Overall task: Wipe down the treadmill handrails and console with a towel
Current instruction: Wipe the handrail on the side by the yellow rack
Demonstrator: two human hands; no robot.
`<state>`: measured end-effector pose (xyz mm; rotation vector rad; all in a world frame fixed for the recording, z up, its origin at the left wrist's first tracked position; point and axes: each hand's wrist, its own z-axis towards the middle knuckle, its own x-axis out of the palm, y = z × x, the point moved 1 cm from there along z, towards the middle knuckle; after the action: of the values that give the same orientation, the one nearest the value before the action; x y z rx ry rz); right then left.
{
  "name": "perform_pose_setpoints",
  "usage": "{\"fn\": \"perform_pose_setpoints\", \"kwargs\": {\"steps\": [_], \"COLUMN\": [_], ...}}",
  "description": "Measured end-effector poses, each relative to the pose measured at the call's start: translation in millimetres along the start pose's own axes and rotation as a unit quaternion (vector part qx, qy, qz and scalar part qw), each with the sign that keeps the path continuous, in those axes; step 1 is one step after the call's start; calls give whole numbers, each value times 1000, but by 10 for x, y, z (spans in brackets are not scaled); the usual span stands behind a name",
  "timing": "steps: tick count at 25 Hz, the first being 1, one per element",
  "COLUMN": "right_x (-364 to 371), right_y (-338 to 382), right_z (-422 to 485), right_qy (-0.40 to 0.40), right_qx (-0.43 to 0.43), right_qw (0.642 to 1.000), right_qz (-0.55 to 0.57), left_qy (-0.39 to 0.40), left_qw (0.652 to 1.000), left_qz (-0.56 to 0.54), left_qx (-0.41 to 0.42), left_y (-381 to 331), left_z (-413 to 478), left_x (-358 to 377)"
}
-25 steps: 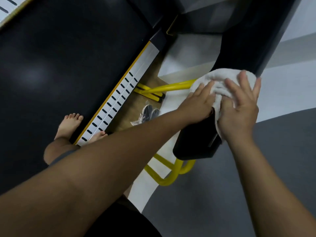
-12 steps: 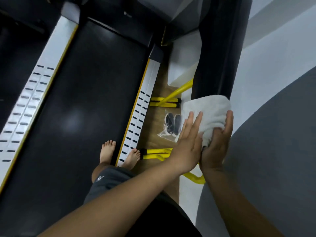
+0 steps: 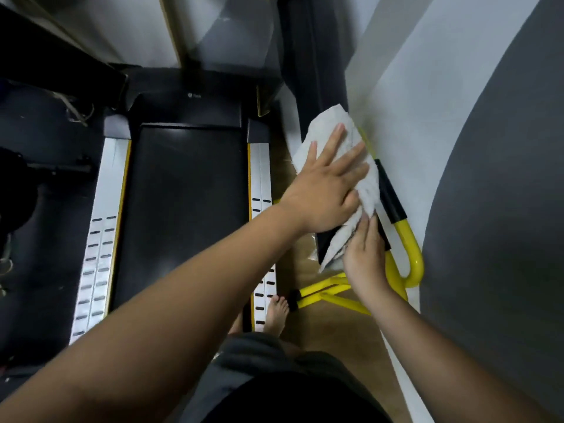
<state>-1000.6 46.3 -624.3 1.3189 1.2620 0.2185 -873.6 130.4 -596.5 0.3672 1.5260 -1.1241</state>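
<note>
Left grip [image 3: 323, 190] flat, released, pressing towel [image 3: 335, 132] on handrail [image 3: 389, 190]; right grip [image 3: 363, 254] grasping its end

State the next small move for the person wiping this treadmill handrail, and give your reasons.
Probably slide the white terry towel further up the black treadmill handrail. The left hand presses flat on the towel with straight fingers, the right hand holds its lower end, and bare black rail shows at the near end, so the upper stretch seems still unwiped.

Yellow tubular frame [image 3: 407, 248] on wooden floor [image 3: 329, 328], grey and white wall [image 3: 457, 117] beside it, black equipment [image 3: 27, 184] far left
</note>
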Motion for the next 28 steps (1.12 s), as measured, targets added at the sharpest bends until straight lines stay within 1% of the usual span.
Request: {"fn": "perform_pose_setpoints", "kwargs": {"steps": [2,3,5,8,10,11,12,14,15,17,19,21,23,24,25,26,28], "right_x": [-83,-110,-147,-129,-189,-224,-255,-251,-224,-109,8,34,-36,-87,-132,-168,-198], "right_y": [-143,-253,-456,-526,-433,-356,-264,-103,-61,-152,-383,-562,-594,-551,-466,-322,18], "right_z": [-144,-202,-274,-304,-244,-181,-115,-50,-56,-139,-271,-345,-345,-311,-254,-175,-3], "right_qy": [25,56,91,103,96,86,75,59,54,38,28,62,88,90,80,64,38], "right_qx": [-78,-90,-59,-60,-70,-78,-92,-117,-122,-121,-131,-108,-67,-67,-83,-114,-161], "right_qw": [995,990,986,986,989,990,991,991,991,992,989,989,992,992,992,991,986], "right_qz": [-54,-92,-128,-116,-94,-77,-61,-30,-17,-15,-60,-76,-59,-50,-42,-41,-37], "left_qy": [-3,1,9,-1,0,3,12,15,3,-19,-35,-40,-35,-32,-25,-20,-29], "left_qw": [998,997,994,991,987,989,992,987,984,985,984,984,990,992,992,990,969], "left_qz": [-11,-24,-28,20,30,6,-45,-159,-180,-172,-173,-172,-132,-114,-115,-140,-232], "left_qx": [57,80,106,131,157,150,118,22,-4,-10,0,15,38,44,39,15,-73], "left_y": [-17,-53,-173,-300,-261,-233,-211,-183,-191,-271,-404,-462,-443,-411,-393,-389,-373], "left_z": [-221,-380,-675,-926,-848,-736,-596,-356,-305,-403,-649,-854,-910,-882,-819,-732,-521], "left_x": [46,93,207,390,366,295,201,59,42,138,265,361,402,396,363,303,113]}}
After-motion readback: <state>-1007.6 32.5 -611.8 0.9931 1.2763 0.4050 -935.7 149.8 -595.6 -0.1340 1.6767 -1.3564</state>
